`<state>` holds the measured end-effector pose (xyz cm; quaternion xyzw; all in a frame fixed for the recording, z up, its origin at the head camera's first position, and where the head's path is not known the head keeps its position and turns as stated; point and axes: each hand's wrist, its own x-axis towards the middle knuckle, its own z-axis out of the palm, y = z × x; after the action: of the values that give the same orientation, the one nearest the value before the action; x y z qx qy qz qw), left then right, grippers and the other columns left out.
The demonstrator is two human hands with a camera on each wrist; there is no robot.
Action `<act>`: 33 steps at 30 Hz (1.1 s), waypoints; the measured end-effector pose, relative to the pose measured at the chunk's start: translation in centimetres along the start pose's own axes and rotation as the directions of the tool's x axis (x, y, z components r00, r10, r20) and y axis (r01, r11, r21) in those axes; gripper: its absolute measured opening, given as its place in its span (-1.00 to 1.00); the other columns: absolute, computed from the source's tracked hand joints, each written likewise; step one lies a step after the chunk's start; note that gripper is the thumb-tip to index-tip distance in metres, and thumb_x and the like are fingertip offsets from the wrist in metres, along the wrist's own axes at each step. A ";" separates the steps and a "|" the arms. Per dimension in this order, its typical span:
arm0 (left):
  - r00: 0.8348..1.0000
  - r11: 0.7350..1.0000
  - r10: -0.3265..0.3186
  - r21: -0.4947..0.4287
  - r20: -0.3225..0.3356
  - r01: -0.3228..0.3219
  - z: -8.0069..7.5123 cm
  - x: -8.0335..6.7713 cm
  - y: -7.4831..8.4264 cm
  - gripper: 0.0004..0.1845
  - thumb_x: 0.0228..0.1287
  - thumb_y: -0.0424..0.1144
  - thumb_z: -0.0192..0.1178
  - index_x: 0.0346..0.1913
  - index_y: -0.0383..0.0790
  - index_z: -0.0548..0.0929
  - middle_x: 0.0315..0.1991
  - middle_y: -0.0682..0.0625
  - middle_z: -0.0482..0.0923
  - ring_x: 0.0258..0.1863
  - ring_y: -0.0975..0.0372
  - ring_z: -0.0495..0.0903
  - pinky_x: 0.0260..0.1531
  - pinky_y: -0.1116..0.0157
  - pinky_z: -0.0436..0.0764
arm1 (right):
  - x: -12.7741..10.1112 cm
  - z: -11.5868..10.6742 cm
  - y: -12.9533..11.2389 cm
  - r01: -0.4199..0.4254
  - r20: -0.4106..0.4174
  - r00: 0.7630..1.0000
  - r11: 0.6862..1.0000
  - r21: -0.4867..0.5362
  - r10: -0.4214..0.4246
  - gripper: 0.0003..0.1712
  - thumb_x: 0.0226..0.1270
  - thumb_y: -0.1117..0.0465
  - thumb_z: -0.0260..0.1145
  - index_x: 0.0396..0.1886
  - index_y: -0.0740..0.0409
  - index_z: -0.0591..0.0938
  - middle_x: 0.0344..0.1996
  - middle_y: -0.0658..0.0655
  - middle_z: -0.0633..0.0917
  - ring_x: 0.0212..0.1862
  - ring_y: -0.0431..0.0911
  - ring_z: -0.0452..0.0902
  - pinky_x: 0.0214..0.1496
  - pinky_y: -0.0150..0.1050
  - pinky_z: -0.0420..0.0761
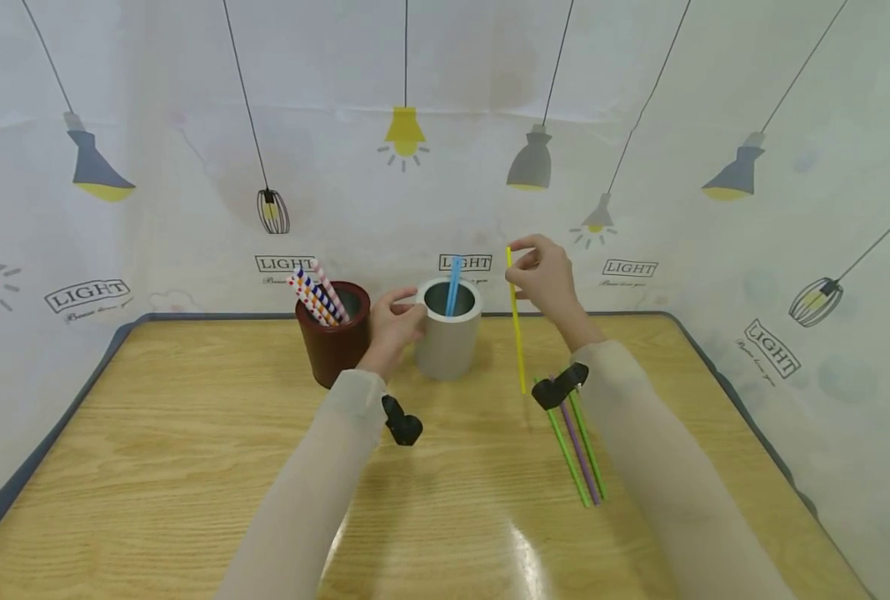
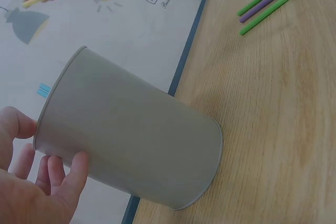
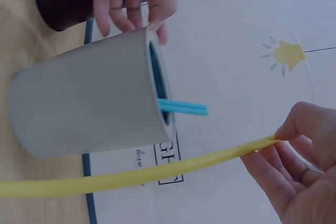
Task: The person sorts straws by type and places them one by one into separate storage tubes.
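My right hand (image 1: 546,275) pinches a yellow straw (image 1: 517,333) near its top end, and the straw hangs down to the right of a white cup (image 1: 447,346). Two light blue straws (image 3: 184,107) stand in that cup and poke out above its rim. My left hand (image 1: 395,329) is at the cup's left side; in the left wrist view its thumb touches the rim and its relaxed fingers (image 2: 79,174) lie along the outer wall. Left of this hand stands a dark red-brown cup (image 1: 332,354) holding several patterned straws (image 1: 317,296).
On the table to the right lie several green straws (image 1: 568,454) and a purple straw (image 1: 580,450), partly covered by my right wrist. A pale curtain (image 1: 460,67) printed with lamps rises behind the wooden table (image 1: 190,467), close to both cups.
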<state>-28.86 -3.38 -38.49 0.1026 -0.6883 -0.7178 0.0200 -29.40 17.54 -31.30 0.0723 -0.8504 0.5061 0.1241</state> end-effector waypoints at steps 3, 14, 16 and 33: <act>1.000 1.000 0.001 0.000 0.004 -0.001 -0.1 0.0 0.0 -0.57 0.07 -0.39 0.15 0.08 -0.18 0.54 -0.20 -0.12 0.46 -0.29 0.12 0.52 -0.38 0.20 0.63 | 0.6 0.2 -1.1 0.014 -0.025 1.000 1.000 0.016 -0.014 -0.58 0.04 0.43 0.15 -0.02 0.23 0.52 -0.44 0.13 0.53 -0.39 -0.06 0.52 -0.42 -0.19 0.66; 1.000 1.000 0.016 -0.021 0.007 -0.016 -0.1 0.0 -0.1 -0.57 0.08 -0.40 0.14 0.08 -0.20 0.54 -0.21 -0.12 0.47 -0.28 0.14 0.50 -0.38 0.17 0.62 | 3.0 0.8 -3.9 0.154 -0.107 0.984 0.984 0.084 -0.145 -0.58 0.05 0.43 0.14 -0.02 0.18 0.54 -0.48 0.11 0.55 -0.47 -0.13 0.50 -0.44 -0.17 0.65; 1.000 1.000 0.019 -0.021 0.007 -0.019 -0.1 0.0 -0.2 -0.58 0.08 -0.39 0.14 0.08 -0.19 0.55 -0.20 -0.12 0.48 -0.27 0.13 0.51 -0.36 0.15 0.63 | 3.5 0.8 -4.4 0.183 -0.132 0.977 0.978 0.096 -0.170 -0.58 0.04 0.45 0.13 -0.02 0.20 0.54 -0.50 0.08 0.54 -0.47 -0.13 0.50 -0.44 -0.17 0.65; 1.000 0.999 0.020 -0.048 -0.002 -0.020 0.0 -0.2 0.0 -0.58 0.07 -0.41 0.13 0.07 -0.22 0.54 -0.20 -0.15 0.48 -0.26 0.10 0.51 -0.24 0.03 0.60 | 4.9 1.9 -6.2 0.280 -0.340 0.920 0.935 0.219 -0.196 -0.60 0.06 0.50 0.13 -0.04 0.24 0.47 -0.53 -0.04 0.47 -0.40 -0.14 0.46 -0.42 -0.33 0.63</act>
<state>-28.67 -3.33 -38.51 0.0955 -0.6718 -0.7339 0.0301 -32.85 12.99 -25.56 0.1107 -0.7298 0.6004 0.3077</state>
